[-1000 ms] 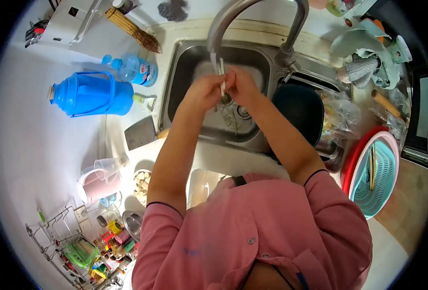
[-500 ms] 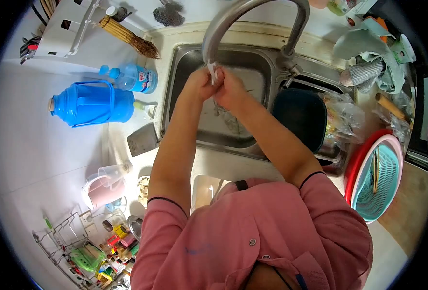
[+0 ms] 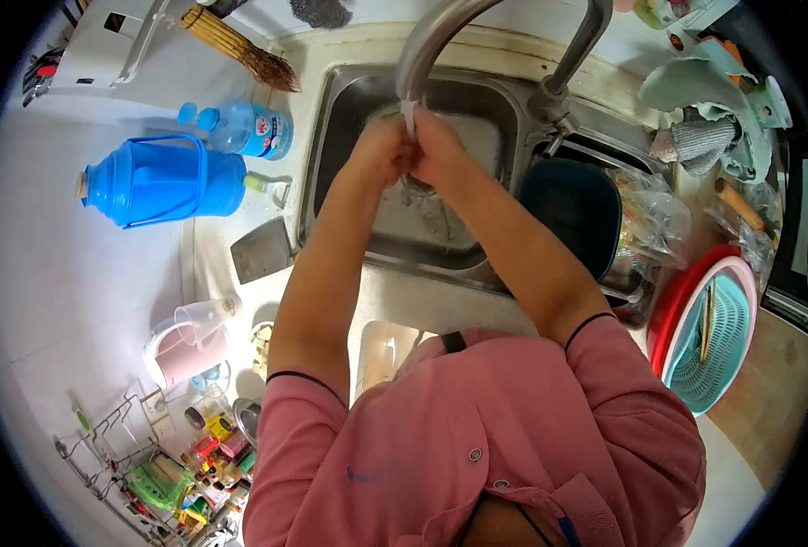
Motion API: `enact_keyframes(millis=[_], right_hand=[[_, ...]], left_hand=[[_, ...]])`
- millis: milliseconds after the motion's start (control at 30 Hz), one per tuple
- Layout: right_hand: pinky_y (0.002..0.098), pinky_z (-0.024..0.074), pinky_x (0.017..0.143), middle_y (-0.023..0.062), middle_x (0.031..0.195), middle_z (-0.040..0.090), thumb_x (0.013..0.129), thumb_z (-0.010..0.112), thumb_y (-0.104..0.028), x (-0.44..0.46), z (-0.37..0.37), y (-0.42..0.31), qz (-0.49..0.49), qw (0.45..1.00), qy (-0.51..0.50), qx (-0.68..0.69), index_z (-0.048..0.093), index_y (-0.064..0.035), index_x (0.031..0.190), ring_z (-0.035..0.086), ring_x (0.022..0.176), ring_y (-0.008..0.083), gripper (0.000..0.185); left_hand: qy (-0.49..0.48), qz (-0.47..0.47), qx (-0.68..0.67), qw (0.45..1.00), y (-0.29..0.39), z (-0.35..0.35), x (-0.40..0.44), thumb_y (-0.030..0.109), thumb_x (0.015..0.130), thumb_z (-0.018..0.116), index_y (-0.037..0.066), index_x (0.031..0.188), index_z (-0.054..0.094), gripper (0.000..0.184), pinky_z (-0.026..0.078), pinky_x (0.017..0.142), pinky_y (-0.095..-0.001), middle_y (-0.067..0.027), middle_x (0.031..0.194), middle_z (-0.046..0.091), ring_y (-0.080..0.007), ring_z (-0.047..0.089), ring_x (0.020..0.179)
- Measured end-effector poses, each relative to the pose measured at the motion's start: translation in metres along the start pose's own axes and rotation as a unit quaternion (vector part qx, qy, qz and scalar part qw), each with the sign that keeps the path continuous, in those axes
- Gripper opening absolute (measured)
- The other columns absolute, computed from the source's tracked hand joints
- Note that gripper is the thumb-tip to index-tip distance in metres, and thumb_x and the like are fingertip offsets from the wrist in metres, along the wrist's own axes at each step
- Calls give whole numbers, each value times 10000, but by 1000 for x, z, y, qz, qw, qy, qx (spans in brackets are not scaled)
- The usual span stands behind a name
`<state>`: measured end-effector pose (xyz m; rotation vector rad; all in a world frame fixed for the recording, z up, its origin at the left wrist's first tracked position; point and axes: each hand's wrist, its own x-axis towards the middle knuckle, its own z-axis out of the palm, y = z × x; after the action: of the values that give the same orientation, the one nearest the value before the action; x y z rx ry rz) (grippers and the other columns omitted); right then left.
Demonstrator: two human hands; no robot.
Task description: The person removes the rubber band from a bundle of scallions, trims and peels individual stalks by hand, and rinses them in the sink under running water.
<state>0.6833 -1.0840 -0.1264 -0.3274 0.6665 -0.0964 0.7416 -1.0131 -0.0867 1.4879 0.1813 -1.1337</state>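
Both of my hands are together over the left basin of the steel sink point(image 3: 422, 246), right under the end of the curved faucet point(image 3: 440, 41). A stream of water point(image 3: 409, 117) runs down onto them. My left hand point(image 3: 383, 150) has its fingers curled in against my right hand point(image 3: 437, 150), whose fingers are bent too. Whatever lies between them is hidden by the hands and the water. Beneath my hands, some thin pale scraps point(image 3: 436, 217) lie on the basin floor near the drain.
Left of the sink stand a blue thermos point(image 3: 162, 180), a plastic bottle point(image 3: 262, 132) and a flat cleaver blade point(image 3: 262, 250). A dark container point(image 3: 570, 214) rests over the right basin. Farther right are nested basins with a turquoise basket point(image 3: 718, 342). A bamboo brush point(image 3: 240, 47) lies at upper left.
A pale strip that showed between my hands a second ago is no longer visible. My hands have drawn closer together under the water. The camera view has shifted slightly.
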Motion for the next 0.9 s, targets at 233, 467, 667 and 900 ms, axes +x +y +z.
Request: enact_keyframes(millis=[233,467,667,900], right_hand=[[389,416,486,128,733,526,931,476,-184,21,7,6,14,996,85,18,535,-19,904,497,561,245,177],[329,336,430,108,671,444,924,390,-174,56,3,28,-22,983,135,123,471,-18,828,411,496,211,201],[352,334,429,128,698,471,906,385,-164,51,10,21,-12,966,184,180,468,-22,773,424,497,218,211],[389,371,471,132,708,529,892,437,-123,106,-47,4,-62,973,195,105,508,-2,807,481,557,247,164]], left_hand=[[18,87,361,928,-21,-18,-66,281,975,429,86,773,510,292,281,395,-268,6,580,441,-109,370,445],[66,74,402,910,-20,-66,-167,285,958,449,40,787,534,310,364,498,-272,-17,595,480,-110,475,539],[75,47,364,927,-9,-103,-250,285,984,488,89,796,501,273,260,404,-208,45,579,408,-40,326,455],[168,6,326,930,24,-131,-340,261,977,502,63,803,525,264,231,411,-194,64,562,380,-22,311,463]])
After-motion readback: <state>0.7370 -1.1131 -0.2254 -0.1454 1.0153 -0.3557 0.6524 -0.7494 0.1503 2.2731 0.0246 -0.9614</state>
